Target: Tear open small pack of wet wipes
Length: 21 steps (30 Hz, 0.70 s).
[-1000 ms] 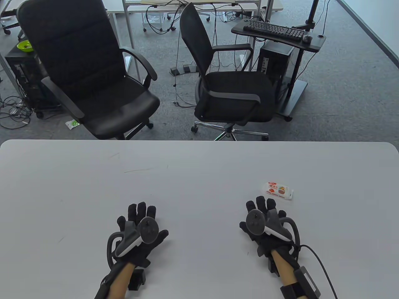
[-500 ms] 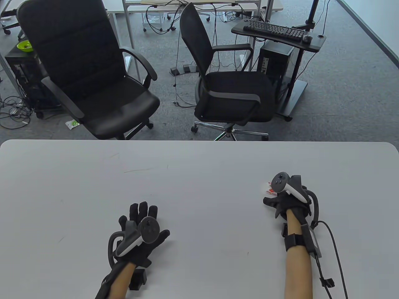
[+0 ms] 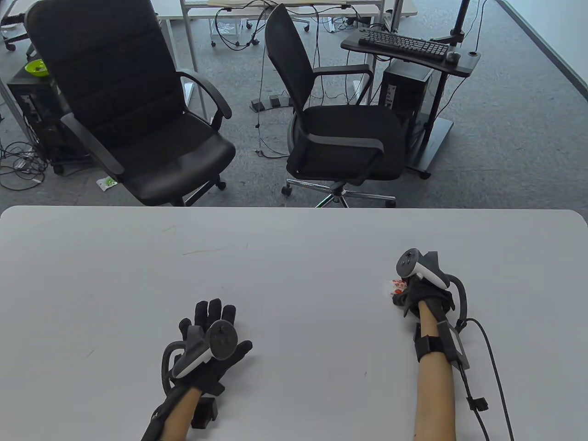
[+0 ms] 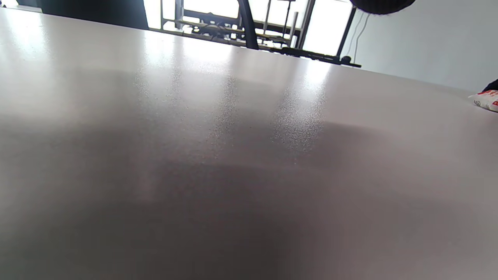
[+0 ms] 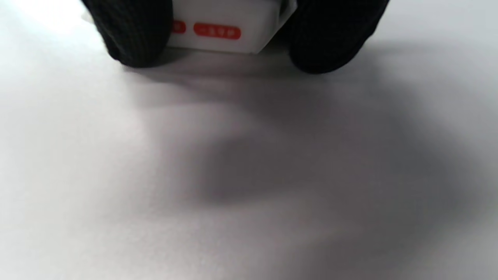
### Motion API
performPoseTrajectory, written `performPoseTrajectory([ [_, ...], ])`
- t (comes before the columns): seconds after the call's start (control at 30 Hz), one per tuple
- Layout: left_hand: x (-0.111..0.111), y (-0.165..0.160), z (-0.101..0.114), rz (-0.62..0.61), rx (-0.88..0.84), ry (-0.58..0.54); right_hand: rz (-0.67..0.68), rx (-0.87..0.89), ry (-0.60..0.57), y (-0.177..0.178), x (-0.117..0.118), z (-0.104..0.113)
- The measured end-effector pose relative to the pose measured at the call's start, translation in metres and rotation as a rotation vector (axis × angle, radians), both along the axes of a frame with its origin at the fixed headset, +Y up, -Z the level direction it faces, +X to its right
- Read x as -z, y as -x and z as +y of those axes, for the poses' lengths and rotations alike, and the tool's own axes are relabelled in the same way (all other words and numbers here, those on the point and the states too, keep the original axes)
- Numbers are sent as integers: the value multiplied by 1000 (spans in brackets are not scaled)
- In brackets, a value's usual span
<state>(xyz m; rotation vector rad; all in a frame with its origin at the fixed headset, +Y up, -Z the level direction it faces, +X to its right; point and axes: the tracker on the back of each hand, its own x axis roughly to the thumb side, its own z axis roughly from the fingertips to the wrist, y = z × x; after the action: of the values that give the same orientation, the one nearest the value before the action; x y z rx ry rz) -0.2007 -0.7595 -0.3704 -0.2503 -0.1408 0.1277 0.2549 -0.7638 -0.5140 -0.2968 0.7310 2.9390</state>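
Note:
The small white pack of wet wipes [image 3: 395,287] with red print sits at the right of the grey table [image 3: 275,257]. My right hand [image 3: 420,294] covers it and grips it; only its left end shows. In the right wrist view two gloved fingers [image 5: 136,35] hold the pack [image 5: 223,29] between them, just above the table. My left hand [image 3: 211,340] lies flat on the table at the lower left, fingers spread, holding nothing. The left wrist view shows the pack's end [image 4: 486,100] at its far right edge.
Two black office chairs [image 3: 133,105] [image 3: 340,128] stand beyond the table's far edge. A keyboard stand [image 3: 409,46] and a PC tower are further back. A cable [image 3: 494,367] runs from my right wrist across the table.
My right hand moved forward from the near table onto the pack and closed on it; the pack has shifted slightly left and toward me. My left hand has barely moved.

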Motion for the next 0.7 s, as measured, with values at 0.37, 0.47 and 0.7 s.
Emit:
performPoseTrajectory([
  [0.37, 7, -49, 18, -170, -105, -39, 395, 229, -248, 100, -58, 36],
  [0.47, 9, -69, 21, -247, -136, -35, 527, 278, -276, 134, -81, 38],
  [0.7, 2, -89, 16, -288, -215, -183, 697, 405, -327, 185, -123, 37],
])
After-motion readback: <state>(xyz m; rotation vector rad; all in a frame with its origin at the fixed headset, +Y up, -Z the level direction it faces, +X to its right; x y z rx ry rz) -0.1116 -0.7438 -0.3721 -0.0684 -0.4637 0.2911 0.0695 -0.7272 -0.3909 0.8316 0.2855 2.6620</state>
